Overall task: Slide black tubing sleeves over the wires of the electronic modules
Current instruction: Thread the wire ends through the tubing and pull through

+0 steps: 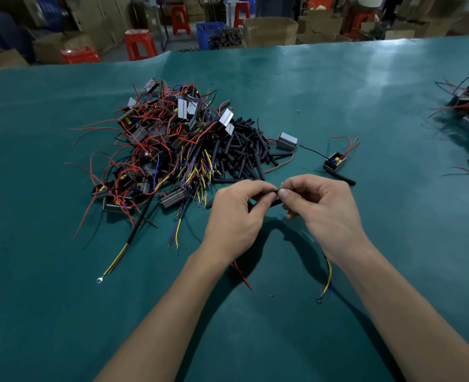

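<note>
Hands meet above a green mat: left hand (234,216) pinches a black sleeve (266,203) while right hand (320,208) pinches its wire bundle (327,274) at the sleeve's mouth; stray strands could splay or snag between fingertips, jamming the slide.
</note>
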Demonstrator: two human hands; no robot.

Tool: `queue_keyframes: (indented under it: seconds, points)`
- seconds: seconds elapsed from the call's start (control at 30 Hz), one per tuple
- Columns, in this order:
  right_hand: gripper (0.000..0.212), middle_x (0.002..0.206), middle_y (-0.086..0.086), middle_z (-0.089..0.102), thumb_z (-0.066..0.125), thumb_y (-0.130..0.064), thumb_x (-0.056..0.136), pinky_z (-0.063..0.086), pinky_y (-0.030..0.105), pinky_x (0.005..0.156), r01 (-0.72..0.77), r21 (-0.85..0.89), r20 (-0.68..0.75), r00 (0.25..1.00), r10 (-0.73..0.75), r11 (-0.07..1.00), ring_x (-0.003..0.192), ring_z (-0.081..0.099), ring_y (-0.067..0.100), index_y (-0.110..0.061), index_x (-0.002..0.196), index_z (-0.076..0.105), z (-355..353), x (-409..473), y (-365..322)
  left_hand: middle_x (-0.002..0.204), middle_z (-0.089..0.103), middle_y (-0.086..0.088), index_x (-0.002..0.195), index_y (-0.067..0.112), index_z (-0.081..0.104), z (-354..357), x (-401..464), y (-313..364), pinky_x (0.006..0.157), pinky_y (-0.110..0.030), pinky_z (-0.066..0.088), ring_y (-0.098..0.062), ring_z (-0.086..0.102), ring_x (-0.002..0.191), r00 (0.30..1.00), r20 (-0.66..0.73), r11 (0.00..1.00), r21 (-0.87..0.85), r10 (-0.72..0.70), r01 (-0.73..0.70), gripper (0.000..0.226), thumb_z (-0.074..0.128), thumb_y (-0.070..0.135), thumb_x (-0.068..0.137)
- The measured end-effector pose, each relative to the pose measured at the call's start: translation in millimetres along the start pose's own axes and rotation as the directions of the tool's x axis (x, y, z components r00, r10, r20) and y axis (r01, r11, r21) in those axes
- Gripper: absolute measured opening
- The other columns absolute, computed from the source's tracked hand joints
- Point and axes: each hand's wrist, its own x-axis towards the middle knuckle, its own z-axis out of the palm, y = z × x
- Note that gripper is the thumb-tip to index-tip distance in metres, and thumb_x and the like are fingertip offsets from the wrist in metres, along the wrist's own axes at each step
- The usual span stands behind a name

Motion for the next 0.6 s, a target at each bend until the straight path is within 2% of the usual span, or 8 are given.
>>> queue_keyframes:
  seconds: [0.2, 0.4, 0.43, 0.5, 0.57, 0.6]
  points:
    - [0.021, 0.072, -0.002, 0.07, 0.073, -0.001, 0.09, 0.055, 0.024, 0.062, -0.022, 0.03, -0.043, 0.999, 0.023, 0.999, 0.069, 0.063, 0.013, -0.018, 0.08, 0.075, 3, 1, 4, 0.085, 0.073, 0.009, 0.094, 0.015, 0.075, 6, -3, -4, 0.075, -0.015, 0.048, -0.002, 0.065, 0.081, 0.999, -0.027, 0.999, -0.029, -0.02, 0.02, 0.01, 0.065, 0.017, 0.093]
    - [0.014, 0.083, 0.006, 0.077, 0.069, -0.002, 0.093, 0.06, 0.027, 0.073, -0.083, 0.133, -0.006, 0.996, 0.084, 0.988, 0.075, 0.072, 0.016, -0.012, 0.09, 0.078, -5, -2, 2, 0.087, 0.071, 0.007, 0.093, 0.013, 0.072, 10, -6, -7, 0.077, -0.025, 0.05, -0.008, 0.063, 0.082, 0.997, -0.07, 1.0, -0.011, -0.015, 0.014, 0.008, 0.064, 0.013, 0.094]
    - [0.015, 0.087, 0.004, 0.079, 0.069, -0.004, 0.095, 0.06, 0.028, 0.076, -0.093, 0.1, -0.004, 0.996, 0.094, 0.991, 0.078, 0.074, 0.016, -0.014, 0.093, 0.079, -7, -3, 2, 0.088, 0.071, 0.006, 0.093, 0.012, 0.072, 11, -6, -7, 0.078, -0.025, 0.05, -0.009, 0.063, 0.083, 0.997, -0.075, 1.0, -0.004, -0.011, 0.011, 0.008, 0.064, 0.012, 0.094]
    - [0.016, 0.093, -0.005, 0.078, 0.071, -0.01, 0.094, 0.057, 0.022, 0.08, -0.027, -0.158, -0.046, 0.999, 0.02, 0.987, 0.083, 0.073, 0.009, -0.022, 0.096, 0.081, -12, -3, 4, 0.09, 0.071, 0.004, 0.094, 0.011, 0.072, 12, -7, -7, 0.08, -0.023, 0.049, -0.01, 0.063, 0.086, 0.997, -0.078, 1.0, 0.01, 0.003, -0.002, 0.007, 0.064, 0.011, 0.094]
    - [0.015, 0.094, -0.009, 0.071, 0.074, -0.013, 0.091, 0.048, 0.01, 0.071, 0.07, -0.391, -0.077, 0.991, -0.108, 0.918, 0.078, 0.066, 0.001, -0.026, 0.094, 0.081, -12, -4, 6, 0.092, 0.07, 0.003, 0.094, 0.01, 0.071, 12, -8, -6, 0.081, -0.022, 0.047, -0.012, 0.063, 0.088, 0.997, -0.08, 1.0, 0.02, 0.015, -0.013, 0.007, 0.064, 0.01, 0.094]
    - [0.014, 0.091, -0.008, 0.067, 0.076, -0.013, 0.09, 0.045, 0.009, 0.067, 0.103, -0.452, -0.078, 0.985, -0.155, 0.886, 0.074, 0.062, 0.003, -0.025, 0.093, 0.082, -11, -4, 5, 0.092, 0.07, 0.002, 0.095, 0.01, 0.071, 12, -7, -6, 0.081, -0.021, 0.047, -0.013, 0.063, 0.088, 0.997, -0.081, 1.0, 0.018, 0.016, -0.014, 0.007, 0.064, 0.01, 0.094]
